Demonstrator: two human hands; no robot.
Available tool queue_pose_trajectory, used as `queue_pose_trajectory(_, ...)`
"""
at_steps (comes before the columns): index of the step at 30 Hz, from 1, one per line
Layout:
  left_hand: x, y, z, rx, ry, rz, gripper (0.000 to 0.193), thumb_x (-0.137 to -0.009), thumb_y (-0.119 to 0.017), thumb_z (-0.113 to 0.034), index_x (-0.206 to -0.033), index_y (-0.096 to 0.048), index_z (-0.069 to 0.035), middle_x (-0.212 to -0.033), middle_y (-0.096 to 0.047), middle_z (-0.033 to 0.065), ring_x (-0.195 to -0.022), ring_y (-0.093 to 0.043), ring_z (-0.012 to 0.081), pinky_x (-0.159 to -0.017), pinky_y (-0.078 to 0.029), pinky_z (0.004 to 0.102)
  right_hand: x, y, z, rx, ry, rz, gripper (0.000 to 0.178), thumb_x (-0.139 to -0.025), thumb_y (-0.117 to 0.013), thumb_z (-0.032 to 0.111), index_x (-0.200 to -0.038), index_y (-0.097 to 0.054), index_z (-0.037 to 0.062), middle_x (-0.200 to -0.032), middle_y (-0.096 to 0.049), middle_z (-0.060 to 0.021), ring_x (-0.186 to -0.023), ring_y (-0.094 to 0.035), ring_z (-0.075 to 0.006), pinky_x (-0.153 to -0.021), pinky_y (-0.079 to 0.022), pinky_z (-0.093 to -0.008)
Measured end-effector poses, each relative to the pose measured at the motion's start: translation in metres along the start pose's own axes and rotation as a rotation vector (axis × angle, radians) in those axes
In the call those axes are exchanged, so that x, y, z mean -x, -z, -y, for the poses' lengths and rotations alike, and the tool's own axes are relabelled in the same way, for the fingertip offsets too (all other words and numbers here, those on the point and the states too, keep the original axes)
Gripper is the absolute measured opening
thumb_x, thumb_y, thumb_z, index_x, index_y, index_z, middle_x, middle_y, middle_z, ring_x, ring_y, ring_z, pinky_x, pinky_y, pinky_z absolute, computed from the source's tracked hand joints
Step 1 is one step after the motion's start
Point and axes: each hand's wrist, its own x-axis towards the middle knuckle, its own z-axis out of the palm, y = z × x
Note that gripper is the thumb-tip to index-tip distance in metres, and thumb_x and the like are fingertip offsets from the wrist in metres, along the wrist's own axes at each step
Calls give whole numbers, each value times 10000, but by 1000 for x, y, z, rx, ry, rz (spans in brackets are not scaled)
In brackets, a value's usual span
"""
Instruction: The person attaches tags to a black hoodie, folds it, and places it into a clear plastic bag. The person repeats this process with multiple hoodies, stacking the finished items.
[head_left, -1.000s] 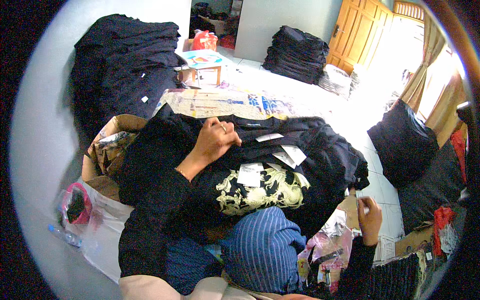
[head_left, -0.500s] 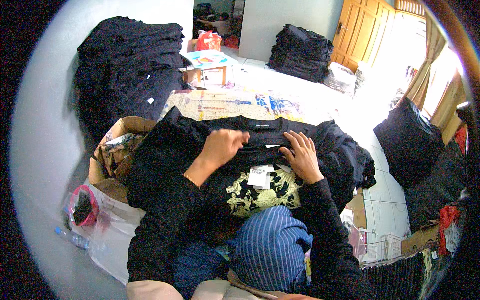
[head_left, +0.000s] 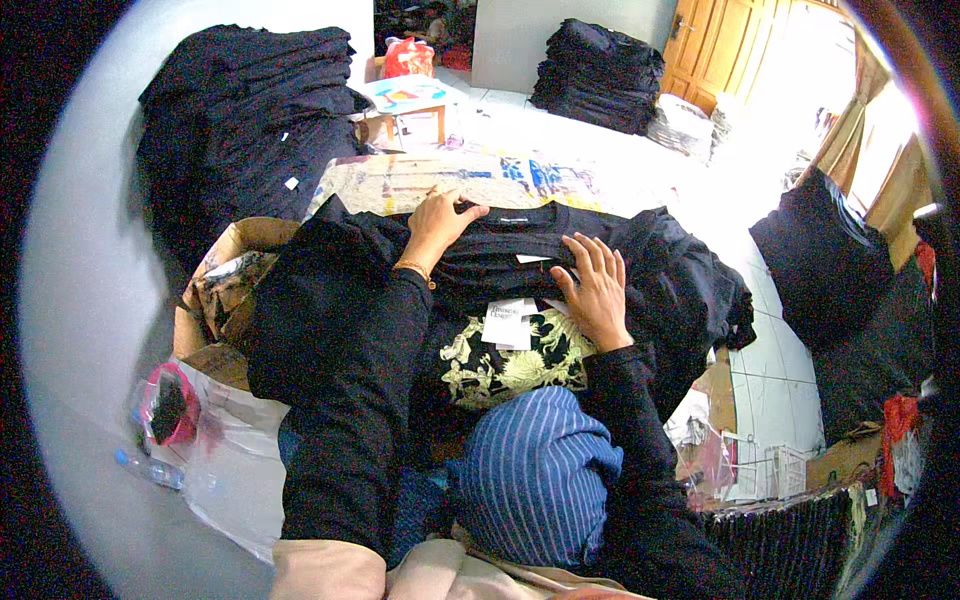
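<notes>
A black T-shirt with a pale yellow printed design lies spread in front of me, its neckline at the far side. At the left of the neckline is my left hand, thumb and fingers apart by the shirt's far edge. My right hand rests flat on the chest of the shirt, fingers spread. Between my hands lies a small white tag. Nearer me, white card tags sit on the print. A rounded, blue striped cloth stands between my forearms, covering the shirt's near part.
Tall stacks of black garments stand at the far left and by the wooden door. An open cardboard box and a pink-rimmed basket are left. A paint-stained board lies beyond the shirt; dark bags stand right.
My left hand has moved farther away to the neckline, its thumb now spread from the fingers. My right hand stays flat on the shirt. The whole view has shifted slightly.
</notes>
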Motion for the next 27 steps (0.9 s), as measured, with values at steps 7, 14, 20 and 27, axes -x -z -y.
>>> queue_pose_trajectory(7,-3,8,-11,83,16,-153,167,-774,-661,-241,-817,-633,-82,-804,-648,135,-800,-621,329,-693,-481,419,1,-2,0,-32,-20,-43,488,-846,-526,477,-1237,-483,188,-1270,-480,-29,-1220,-390,-247,-1059,-232,-436)
queue_pose_trajectory(14,-2,5,-13,49,-53,-262,176,-823,-613,-203,-854,-536,-48,-814,-615,146,-773,-606,346,-654,-482,436,3,3,-2,-57,-34,12,484,-874,-495,447,-1264,-459,162,-1304,-456,-40,-1247,-368,-255,-1068,-217,-436)
queue_pose_trajectory(20,-3,3,-10,70,-84,-309,92,-816,-583,-114,-865,-552,-42,-833,-603,145,-802,-598,334,-686,-480,424,4,10,-2,-131,-27,72,477,-900,-469,415,-1287,-440,139,-1340,-427,-72,-1281,-336,-268,-1078,-202,-434)
queue_pose_trajectory(27,-5,-3,2,-152,-102,-315,206,-779,-544,-105,-962,-628,-63,-1016,-589,175,-972,-555,330,-854,-448,405,28,102,-43,-1006,-234,430,460,-976,-365,354,-1279,-434,16,-1156,-591,-114,-1163,-482,-187,-1023,-308,-332)
